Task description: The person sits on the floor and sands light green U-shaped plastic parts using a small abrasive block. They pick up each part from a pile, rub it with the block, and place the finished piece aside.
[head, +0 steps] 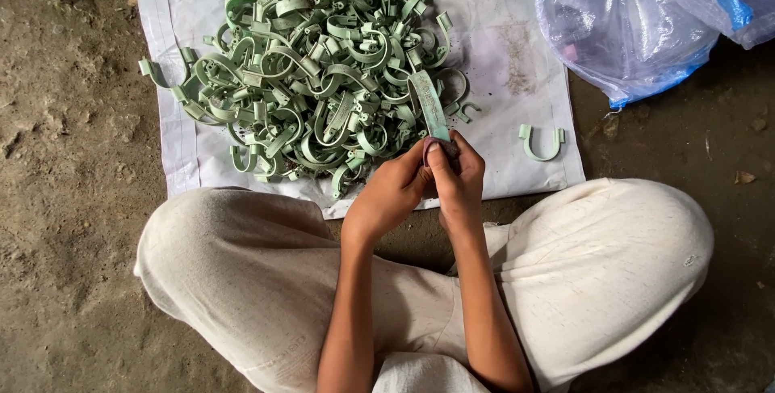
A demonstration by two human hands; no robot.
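I saw both hands pressed together, the left hand (393, 191) and right hand (457, 185) pinching the near end of 1 green clamp strip (429, 105); its long axis ran away from me, over the clamp pile (311, 62) on the white sheet (517, 54).

Soft, even daylight, brightest on the white sheet (517, 62), dimmer toward the frame corners, everything fairly sharp
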